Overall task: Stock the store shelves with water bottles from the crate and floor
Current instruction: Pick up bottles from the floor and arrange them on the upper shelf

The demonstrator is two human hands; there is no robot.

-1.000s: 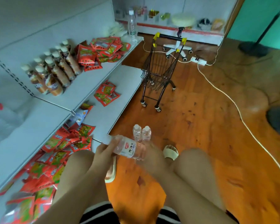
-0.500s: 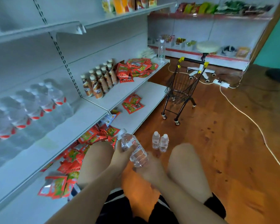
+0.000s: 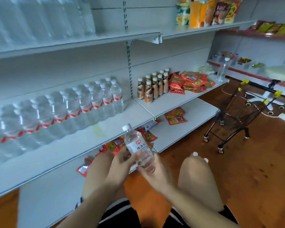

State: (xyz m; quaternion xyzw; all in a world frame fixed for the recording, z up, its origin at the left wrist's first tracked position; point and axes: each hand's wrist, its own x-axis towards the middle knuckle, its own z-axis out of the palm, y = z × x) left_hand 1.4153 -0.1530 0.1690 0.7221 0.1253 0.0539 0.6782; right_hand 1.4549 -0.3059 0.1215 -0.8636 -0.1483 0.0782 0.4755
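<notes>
Clear water bottle, left hand, right hand gripping

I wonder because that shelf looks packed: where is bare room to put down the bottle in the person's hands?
A bare strip runs along the front of the middle shelf, before the rows of water bottles. The lower shelf is bare in front of its loose red packets. Crowded: the brown drink bottles and piled snack packets.

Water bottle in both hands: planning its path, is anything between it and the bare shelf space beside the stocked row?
Nothing visible: the water bottle, held by left hand and right hand, faces bare shelf in front of the row.
</notes>
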